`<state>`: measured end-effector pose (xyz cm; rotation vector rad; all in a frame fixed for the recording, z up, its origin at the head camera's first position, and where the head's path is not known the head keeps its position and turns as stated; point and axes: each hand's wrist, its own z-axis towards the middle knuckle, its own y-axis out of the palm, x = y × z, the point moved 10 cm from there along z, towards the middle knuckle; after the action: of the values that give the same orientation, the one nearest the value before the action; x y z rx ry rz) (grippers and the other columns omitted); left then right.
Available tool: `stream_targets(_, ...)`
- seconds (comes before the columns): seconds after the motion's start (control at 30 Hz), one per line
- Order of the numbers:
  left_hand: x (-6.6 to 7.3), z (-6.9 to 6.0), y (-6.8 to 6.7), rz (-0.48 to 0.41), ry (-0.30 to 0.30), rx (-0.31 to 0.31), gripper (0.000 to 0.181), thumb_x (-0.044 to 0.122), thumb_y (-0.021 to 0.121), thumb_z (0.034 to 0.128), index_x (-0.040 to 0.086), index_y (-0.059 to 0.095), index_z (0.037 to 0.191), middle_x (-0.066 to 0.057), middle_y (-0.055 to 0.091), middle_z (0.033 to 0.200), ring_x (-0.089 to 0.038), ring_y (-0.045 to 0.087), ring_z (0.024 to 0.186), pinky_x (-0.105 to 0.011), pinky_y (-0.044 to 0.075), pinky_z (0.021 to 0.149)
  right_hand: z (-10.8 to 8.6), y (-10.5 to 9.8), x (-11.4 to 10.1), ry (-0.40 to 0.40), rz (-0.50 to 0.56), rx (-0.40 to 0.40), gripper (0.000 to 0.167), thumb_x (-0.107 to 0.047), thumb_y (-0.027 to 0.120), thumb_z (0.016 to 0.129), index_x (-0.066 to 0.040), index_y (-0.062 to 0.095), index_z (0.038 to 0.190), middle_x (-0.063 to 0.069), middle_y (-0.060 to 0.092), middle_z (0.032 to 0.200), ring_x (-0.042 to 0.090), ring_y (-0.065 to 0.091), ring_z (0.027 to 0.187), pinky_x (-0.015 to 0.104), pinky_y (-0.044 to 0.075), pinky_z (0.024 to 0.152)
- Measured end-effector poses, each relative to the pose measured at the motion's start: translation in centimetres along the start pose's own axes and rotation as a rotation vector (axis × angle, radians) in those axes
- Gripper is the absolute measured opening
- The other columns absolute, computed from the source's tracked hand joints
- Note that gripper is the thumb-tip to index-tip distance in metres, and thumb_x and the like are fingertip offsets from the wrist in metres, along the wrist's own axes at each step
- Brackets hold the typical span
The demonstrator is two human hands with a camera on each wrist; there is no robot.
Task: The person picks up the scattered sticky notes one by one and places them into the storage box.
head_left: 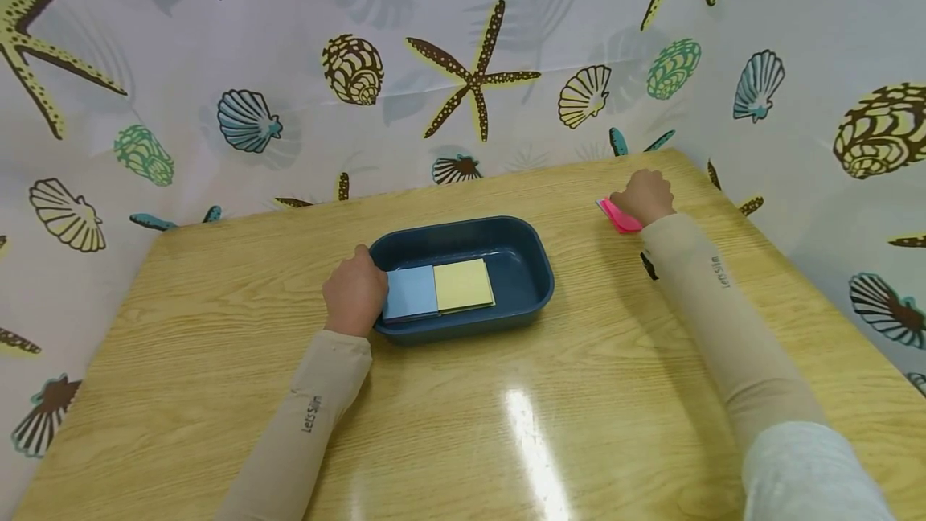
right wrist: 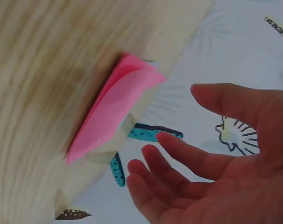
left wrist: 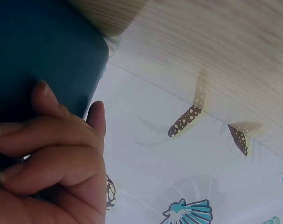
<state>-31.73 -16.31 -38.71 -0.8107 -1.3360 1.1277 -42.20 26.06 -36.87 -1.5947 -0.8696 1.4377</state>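
A dark blue plastic tray [head_left: 535, 264] stands mid-table, with a blue sticky note pad [head_left: 412, 292] and a yellow sticky note pad [head_left: 463, 284] side by side in it. My left hand [head_left: 354, 292] holds the tray's left end; in the left wrist view its fingers [left wrist: 57, 165] curl against the tray wall [left wrist: 48, 42]. On the table toward the back right lies a pink sticky note pad [right wrist: 111, 109], its top sheet bowed up and a bit of light blue behind it. Beside that pad my right hand [right wrist: 225, 163] has thumb and fingers spread, apart from it.
The wooden table [head_left: 448, 424] meets a curtain [head_left: 289, 22] printed with shells and starfish along its back and sides. A small black thing [head_left: 649, 265] shows beside the right sleeve, partly hidden.
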Motion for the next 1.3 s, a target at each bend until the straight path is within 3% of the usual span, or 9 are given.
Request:
stream_targets(0.07, 0.0, 0.0, 0.0, 0.001, 0.002, 0.001, 0.029, 0.011, 0.052, 0.0936, -0.008, 0.054, 0.116, -0.026, 0.067, 0.088, -0.036, 0.065, 0.071, -0.049, 0.054, 0.063, 0.3, 0.7, 1.5, 0.076, -0.063, -0.041, 0.047, -0.025, 0.055, 0.091, 0.021, 0.053, 0.103, 0.041, 0.043, 0.111, 0.053, 0.045, 0.102, 0.057, 0.041, 0.087)
stream_targets(0.1, 0.0, 0.0, 0.0, 0.002, 0.003, 0.001, 0.029, 0.011, 0.053, 0.0936, -0.008, 0.054, 0.116, -0.026, 0.067, 0.088, -0.036, 0.065, 0.071, -0.049, 0.054, 0.063, 0.3, 1.1, 2.1, 0.112, -0.077, -0.073, 0.053, -0.027, 0.056, 0.091, 0.021, 0.05, 0.112, 0.043, 0.037, 0.121, 0.057, 0.038, 0.113, 0.06, 0.038, 0.093)
stream_targets(0.2, 0.1, 0.0, 0.0, 0.006, 0.007, 0.0, 0.03, 0.011, 0.053, 0.0935, -0.008, 0.053, 0.116, -0.026, 0.067, 0.088, -0.036, 0.065, 0.071, -0.049, 0.054, 0.063, 0.3, 1.9, 3.2, 0.161, -0.119, -0.127, 0.067, -0.034, 0.06, 0.089, 0.023, 0.044, 0.122, 0.043, 0.035, 0.125, 0.056, 0.038, 0.116, 0.058, 0.037, 0.096)
stream_targets(0.47, 0.0, 0.0, 0.0, 0.0, 0.007, 0.015, 0.028, 0.01, 0.053, 0.0928, -0.008, 0.054, 0.115, -0.026, 0.066, 0.087, -0.036, 0.065, 0.069, -0.049, 0.054, 0.061, 0.3, 2.4, 3.1, 0.097, -0.213, -0.151, 0.074, -0.04, 0.068, 0.083, 0.022, 0.047, 0.117, 0.039, 0.049, 0.114, 0.047, 0.046, 0.106, 0.052, 0.043, 0.088)
stream_targets(0.73, 0.0, 0.0, 0.0, -0.003, 0.005, 0.014, 0.029, 0.01, 0.053, 0.093, -0.008, 0.053, 0.116, -0.026, 0.067, 0.089, -0.036, 0.065, 0.071, -0.05, 0.054, 0.063, 0.2, 2.3, 3.3, 0.125, -0.248, -0.185, 0.076, -0.045, 0.067, 0.083, 0.018, 0.049, 0.121, 0.039, 0.05, 0.121, 0.05, 0.047, 0.111, 0.056, 0.038, 0.095)
stream_targets(0.93, 0.0, 0.1, 0.0, -0.002, -0.005, 0.004, 0.031, 0.011, 0.053, 0.0935, -0.008, 0.053, 0.118, -0.026, 0.067, 0.092, -0.038, 0.065, 0.074, -0.05, 0.054, 0.066, 0.4, 2.3, 3.5, 0.166, -0.27, -0.207, 0.081, -0.048, 0.066, 0.082, 0.015, 0.045, 0.129, 0.042, 0.038, 0.134, 0.061, 0.029, 0.124, 0.065, 0.022, 0.103)
stream_targets(1.3, -0.1, 0.2, 0.2, -0.001, -0.016, -0.017, 0.033, 0.011, 0.053, 0.0938, -0.008, 0.052, 0.121, -0.026, 0.067, 0.093, -0.037, 0.066, 0.075, -0.051, 0.054, 0.067, 0.2, 1.8, 3.0, 0.168, -0.228, -0.196, 0.083, -0.044, 0.067, 0.082, 0.02, 0.042, 0.128, 0.048, 0.033, 0.124, 0.061, 0.034, 0.117, 0.065, 0.026, 0.101)
